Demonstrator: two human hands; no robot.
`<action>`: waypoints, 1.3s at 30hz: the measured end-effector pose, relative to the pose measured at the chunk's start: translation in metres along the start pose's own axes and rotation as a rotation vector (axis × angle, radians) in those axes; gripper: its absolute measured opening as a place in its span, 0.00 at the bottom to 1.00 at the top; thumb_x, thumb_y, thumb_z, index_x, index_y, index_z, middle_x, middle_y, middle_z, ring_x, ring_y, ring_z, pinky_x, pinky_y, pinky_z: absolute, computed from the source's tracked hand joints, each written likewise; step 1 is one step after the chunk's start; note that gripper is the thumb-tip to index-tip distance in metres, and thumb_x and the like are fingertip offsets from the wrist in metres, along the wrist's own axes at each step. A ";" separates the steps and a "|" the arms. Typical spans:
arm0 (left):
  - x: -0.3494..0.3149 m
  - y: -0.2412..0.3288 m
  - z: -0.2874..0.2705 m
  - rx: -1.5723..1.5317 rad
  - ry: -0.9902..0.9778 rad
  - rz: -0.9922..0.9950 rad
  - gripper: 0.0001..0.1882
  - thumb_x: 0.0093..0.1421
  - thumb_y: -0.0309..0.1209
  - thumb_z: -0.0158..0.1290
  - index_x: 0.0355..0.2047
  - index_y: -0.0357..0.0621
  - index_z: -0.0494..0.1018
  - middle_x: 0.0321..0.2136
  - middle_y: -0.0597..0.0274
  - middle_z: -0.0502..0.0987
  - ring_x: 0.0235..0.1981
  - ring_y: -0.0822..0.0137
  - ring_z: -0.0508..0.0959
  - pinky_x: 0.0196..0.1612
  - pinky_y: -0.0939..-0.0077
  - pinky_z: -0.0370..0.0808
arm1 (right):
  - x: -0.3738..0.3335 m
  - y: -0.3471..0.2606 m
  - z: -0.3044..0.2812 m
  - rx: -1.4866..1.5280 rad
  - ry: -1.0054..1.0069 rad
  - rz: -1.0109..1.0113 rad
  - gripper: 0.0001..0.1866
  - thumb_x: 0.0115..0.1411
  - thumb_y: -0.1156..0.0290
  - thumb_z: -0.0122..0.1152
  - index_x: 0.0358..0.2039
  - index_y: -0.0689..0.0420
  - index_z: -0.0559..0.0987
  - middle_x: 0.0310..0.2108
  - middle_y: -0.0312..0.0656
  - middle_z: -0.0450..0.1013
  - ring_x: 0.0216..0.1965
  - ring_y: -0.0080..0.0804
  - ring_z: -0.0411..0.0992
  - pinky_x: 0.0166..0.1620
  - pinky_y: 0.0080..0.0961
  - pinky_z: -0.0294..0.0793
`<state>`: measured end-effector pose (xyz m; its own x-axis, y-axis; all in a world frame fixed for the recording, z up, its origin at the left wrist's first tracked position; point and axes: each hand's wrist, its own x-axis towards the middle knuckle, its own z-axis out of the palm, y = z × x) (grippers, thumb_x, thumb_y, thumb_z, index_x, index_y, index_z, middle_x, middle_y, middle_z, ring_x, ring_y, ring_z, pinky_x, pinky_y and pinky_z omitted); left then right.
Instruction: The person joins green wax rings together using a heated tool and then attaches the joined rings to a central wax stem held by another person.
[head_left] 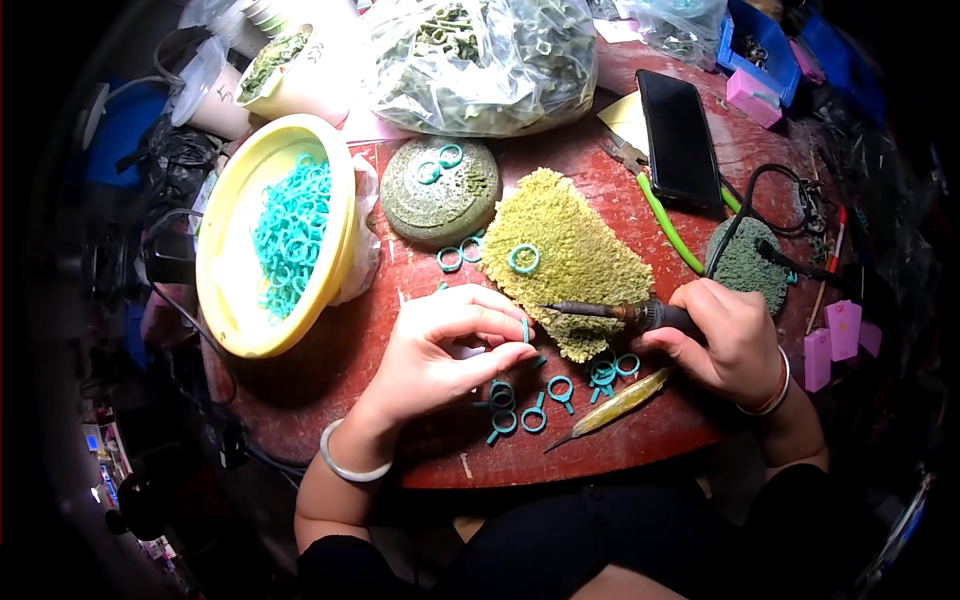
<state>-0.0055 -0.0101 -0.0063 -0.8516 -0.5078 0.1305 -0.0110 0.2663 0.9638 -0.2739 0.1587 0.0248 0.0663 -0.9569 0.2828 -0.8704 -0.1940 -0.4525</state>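
My left hand (445, 345) pinches a small teal ring (526, 331) between thumb and fingertips, the ring turned edge-on. In my right hand (728, 335) is a soldering iron (650, 316), its thin dark tip pointing left towards the ring, apart from it. Both hands are over the near edge of a rough yellow-green towel-like pad (565, 215). One teal ring (537, 260) lies on that pad. Between my hands, on the red table, are several teal rings with short stems (561, 402). Beside them rests a pointed tool with a yellow wrapped handle (622, 404).
A yellow basin (222, 290) of teal rings stands left. Behind are a round grey-green block (435, 215), a clear bag (490, 90) of green pieces, and paper cups. Green-handled pliers (668, 222), a black phone (680, 140), a green scouring pad (745, 265) and cables lie right.
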 end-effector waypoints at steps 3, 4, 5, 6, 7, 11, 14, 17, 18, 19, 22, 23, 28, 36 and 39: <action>-0.001 -0.005 0.000 -0.032 0.011 0.023 0.08 0.55 0.20 0.68 0.35 0.37 0.84 0.38 0.58 0.84 0.31 0.76 0.81 0.32 0.83 0.77 | 0.000 0.000 0.000 0.068 0.035 -0.012 0.18 0.56 0.61 0.75 0.31 0.60 0.76 0.24 0.42 0.72 0.22 0.39 0.74 0.25 0.31 0.72; -0.002 -0.004 0.001 -0.032 0.013 0.022 0.08 0.55 0.20 0.68 0.35 0.37 0.84 0.38 0.58 0.84 0.31 0.76 0.81 0.32 0.83 0.77 | 0.000 -0.001 0.000 0.048 0.011 -0.031 0.18 0.56 0.61 0.75 0.31 0.60 0.76 0.25 0.42 0.72 0.22 0.39 0.74 0.25 0.31 0.72; -0.002 -0.002 0.001 -0.051 0.016 -0.005 0.07 0.55 0.20 0.68 0.35 0.37 0.84 0.38 0.58 0.83 0.30 0.76 0.81 0.31 0.83 0.77 | -0.001 -0.002 0.000 0.028 -0.012 -0.049 0.18 0.56 0.61 0.75 0.32 0.61 0.76 0.26 0.42 0.73 0.23 0.39 0.75 0.25 0.31 0.72; -0.001 -0.001 0.001 -0.072 0.018 -0.031 0.07 0.55 0.19 0.68 0.35 0.37 0.84 0.38 0.58 0.83 0.29 0.76 0.80 0.30 0.84 0.77 | -0.001 -0.002 0.001 0.028 -0.015 -0.048 0.18 0.56 0.61 0.75 0.32 0.61 0.76 0.26 0.42 0.73 0.23 0.39 0.75 0.25 0.31 0.72; -0.001 0.000 0.001 -0.075 0.018 -0.031 0.07 0.55 0.19 0.68 0.35 0.37 0.84 0.38 0.58 0.83 0.29 0.76 0.80 0.30 0.84 0.77 | -0.001 -0.001 0.003 0.038 -0.017 -0.060 0.19 0.56 0.60 0.75 0.32 0.62 0.76 0.27 0.43 0.73 0.24 0.40 0.76 0.25 0.31 0.73; -0.001 0.002 0.001 -0.128 0.011 -0.101 0.07 0.56 0.19 0.68 0.36 0.37 0.84 0.38 0.58 0.83 0.28 0.77 0.80 0.30 0.84 0.76 | 0.000 -0.001 0.006 0.049 0.020 -0.090 0.20 0.56 0.59 0.75 0.35 0.63 0.77 0.30 0.45 0.75 0.27 0.40 0.78 0.28 0.29 0.76; -0.001 -0.001 0.000 -0.093 0.003 -0.064 0.07 0.56 0.19 0.68 0.36 0.36 0.84 0.38 0.58 0.83 0.29 0.77 0.80 0.30 0.84 0.76 | 0.000 -0.001 0.007 0.043 -0.004 -0.098 0.21 0.56 0.59 0.75 0.36 0.64 0.77 0.31 0.46 0.76 0.28 0.41 0.78 0.29 0.29 0.77; -0.001 -0.004 -0.001 -0.039 -0.003 -0.005 0.08 0.56 0.20 0.68 0.36 0.36 0.84 0.38 0.58 0.83 0.30 0.76 0.80 0.31 0.84 0.77 | 0.000 -0.001 0.008 0.042 0.003 -0.103 0.21 0.56 0.60 0.75 0.36 0.64 0.77 0.31 0.46 0.76 0.28 0.41 0.78 0.29 0.29 0.77; -0.001 -0.004 0.000 -0.029 -0.003 0.010 0.08 0.56 0.20 0.68 0.36 0.36 0.84 0.38 0.58 0.83 0.30 0.76 0.81 0.31 0.84 0.77 | -0.001 -0.002 0.007 0.042 0.003 -0.103 0.21 0.56 0.60 0.75 0.36 0.64 0.77 0.31 0.46 0.76 0.28 0.41 0.78 0.29 0.29 0.77; -0.001 -0.003 0.000 -0.030 -0.003 0.010 0.08 0.56 0.20 0.68 0.36 0.36 0.84 0.38 0.58 0.83 0.30 0.76 0.81 0.31 0.84 0.77 | -0.001 -0.002 0.007 0.041 -0.006 -0.096 0.21 0.56 0.60 0.75 0.36 0.64 0.77 0.31 0.46 0.76 0.28 0.41 0.78 0.29 0.29 0.77; -0.001 -0.002 0.000 -0.060 0.005 -0.032 0.08 0.55 0.20 0.68 0.36 0.36 0.84 0.38 0.59 0.83 0.31 0.76 0.80 0.32 0.84 0.77 | -0.001 -0.002 0.007 0.038 -0.011 -0.095 0.21 0.56 0.60 0.75 0.36 0.65 0.77 0.31 0.46 0.76 0.28 0.41 0.78 0.29 0.30 0.77; -0.001 -0.002 0.000 -0.050 0.002 -0.027 0.08 0.55 0.20 0.68 0.36 0.37 0.84 0.38 0.59 0.83 0.31 0.77 0.80 0.32 0.84 0.77 | 0.000 -0.002 0.007 0.037 -0.007 -0.100 0.21 0.56 0.61 0.75 0.36 0.65 0.77 0.31 0.46 0.76 0.28 0.41 0.78 0.29 0.30 0.77; -0.001 -0.002 0.000 -0.033 -0.010 -0.037 0.08 0.55 0.21 0.69 0.36 0.37 0.84 0.38 0.59 0.83 0.31 0.77 0.80 0.32 0.84 0.77 | 0.000 -0.003 0.006 0.030 -0.014 -0.102 0.21 0.56 0.61 0.75 0.36 0.65 0.77 0.31 0.46 0.76 0.28 0.41 0.78 0.29 0.30 0.77; 0.000 0.000 0.000 -0.040 -0.011 -0.045 0.07 0.56 0.20 0.68 0.36 0.36 0.84 0.38 0.58 0.83 0.30 0.77 0.80 0.32 0.84 0.77 | 0.000 -0.002 0.004 0.049 -0.027 -0.095 0.20 0.56 0.61 0.75 0.36 0.65 0.77 0.32 0.47 0.76 0.28 0.41 0.78 0.29 0.30 0.78; -0.001 0.005 -0.001 -0.071 -0.016 -0.137 0.09 0.52 0.15 0.67 0.35 0.34 0.84 0.37 0.53 0.83 0.40 0.65 0.82 0.43 0.73 0.80 | 0.000 0.000 -0.001 0.111 0.036 -0.057 0.19 0.56 0.61 0.75 0.34 0.63 0.77 0.29 0.46 0.75 0.26 0.42 0.77 0.28 0.31 0.76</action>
<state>-0.0043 -0.0089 -0.0013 -0.8527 -0.5224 -0.0062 -0.0906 0.1362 0.9865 -0.2743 0.1586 0.0255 0.0952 -0.9356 0.3400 -0.8063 -0.2728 -0.5249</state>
